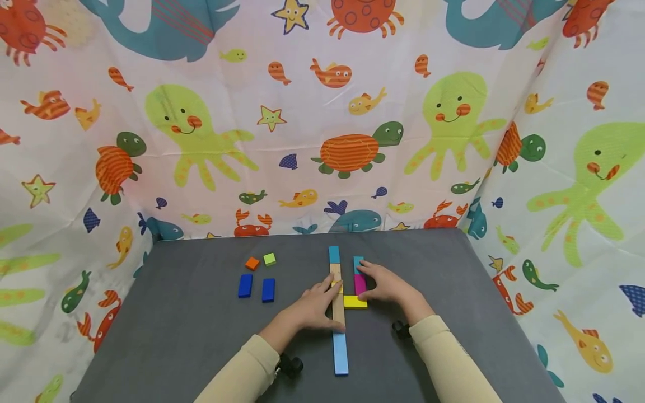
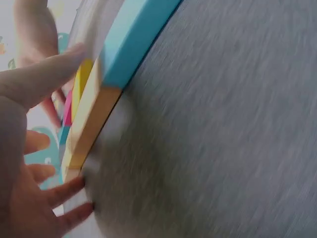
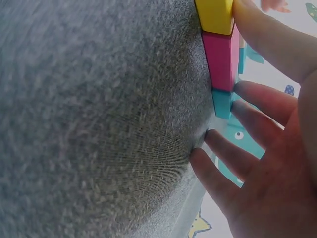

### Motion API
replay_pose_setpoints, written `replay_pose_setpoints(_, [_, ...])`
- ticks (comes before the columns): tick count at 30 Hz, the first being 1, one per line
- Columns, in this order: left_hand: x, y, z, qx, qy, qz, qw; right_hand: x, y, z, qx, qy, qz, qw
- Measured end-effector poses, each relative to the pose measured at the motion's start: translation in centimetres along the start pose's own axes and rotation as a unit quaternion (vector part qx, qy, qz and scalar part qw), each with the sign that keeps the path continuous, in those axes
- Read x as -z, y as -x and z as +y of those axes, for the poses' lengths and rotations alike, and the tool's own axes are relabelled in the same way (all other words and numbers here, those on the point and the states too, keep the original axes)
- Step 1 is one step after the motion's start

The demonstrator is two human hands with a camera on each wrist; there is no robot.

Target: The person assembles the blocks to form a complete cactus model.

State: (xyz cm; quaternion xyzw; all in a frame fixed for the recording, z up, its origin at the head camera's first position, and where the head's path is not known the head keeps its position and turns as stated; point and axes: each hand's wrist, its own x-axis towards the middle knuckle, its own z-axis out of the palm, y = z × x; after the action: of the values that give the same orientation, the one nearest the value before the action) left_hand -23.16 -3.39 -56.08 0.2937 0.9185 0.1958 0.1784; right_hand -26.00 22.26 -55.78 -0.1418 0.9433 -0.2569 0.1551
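A straight column of blocks runs away from me: a light blue block (image 1: 340,355) nearest, then a pale wooden block (image 1: 338,313), a small yellow piece partly under the fingers, more pale wood and a teal block (image 1: 334,254) at the far end. Along its left side my left hand (image 1: 316,307) is spread, thumb near the wood and light blue joint. To the right, a yellow block (image 1: 355,303) lies crosswise against the column, with a magenta block (image 1: 360,284) and another teal block (image 3: 222,103) beyond it. My right hand (image 1: 387,286) touches this branch, thumb at the yellow block, fingers by the teal one.
On the grey table (image 1: 191,336), left of the column, lie two dark blue blocks (image 1: 244,285), a small orange block (image 1: 252,263) and a small green block (image 1: 269,259). A curtain (image 1: 302,157) printed with sea animals hangs behind the table and at both sides.
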Motion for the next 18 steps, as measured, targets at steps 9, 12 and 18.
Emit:
replay_pose_setpoints(9, [6.1, -0.9, -7.9, 0.115, 0.002, 0.237, 0.9648, 0.1, -0.4, -0.2, -0.015, -0.001, -0.01, 0.9998])
replay_pose_setpoints(12, [7.5, -0.9, -10.9, 0.188, -0.007, 0.24, 0.9523, 0.1, -0.4, -0.4, -0.017, 0.004, -0.012, 0.9998])
replay_pose_setpoints(18, [7.3, -0.7, -13.8, 0.221, -0.017, 0.172, 0.9599, 0.1, -0.1, -0.2, -0.012, 0.021, -0.018, 0.9995])
